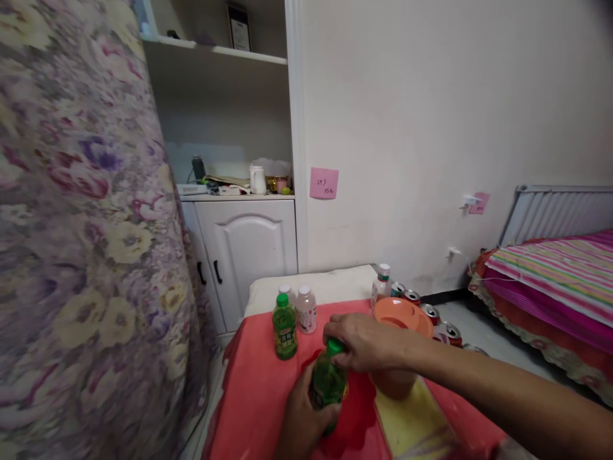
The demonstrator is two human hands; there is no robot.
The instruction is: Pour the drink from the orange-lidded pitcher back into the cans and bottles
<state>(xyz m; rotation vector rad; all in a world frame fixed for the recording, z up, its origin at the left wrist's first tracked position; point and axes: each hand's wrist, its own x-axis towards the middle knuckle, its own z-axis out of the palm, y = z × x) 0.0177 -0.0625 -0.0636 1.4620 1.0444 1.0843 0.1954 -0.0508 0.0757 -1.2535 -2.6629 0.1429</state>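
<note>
My left hand (306, 409) is wrapped round the body of a green plastic bottle (330, 383), held slightly tilted over a red scalloped basin (361, 409). The fingers of my right hand (357, 338) close round its green cap (335, 345) from above. Left of my hands a second green bottle (285, 327) stands upright with its green cap on. Just behind it are a clear bottle with a white cap (306, 310) and another white-capped bottle (286, 291), mostly hidden. Under my right forearm sits an orange bowl-like container (402, 314), partly covered by the arm.
Several drink cans (430, 312) line the table's right side, beside a white-capped bottle (382, 285). A yellow sheet (412, 425) lies on the red tablecloth (258, 396). A floral curtain (86, 223) hangs at left, a white cabinet (253, 249) stands behind, and a bed (555, 268) at right.
</note>
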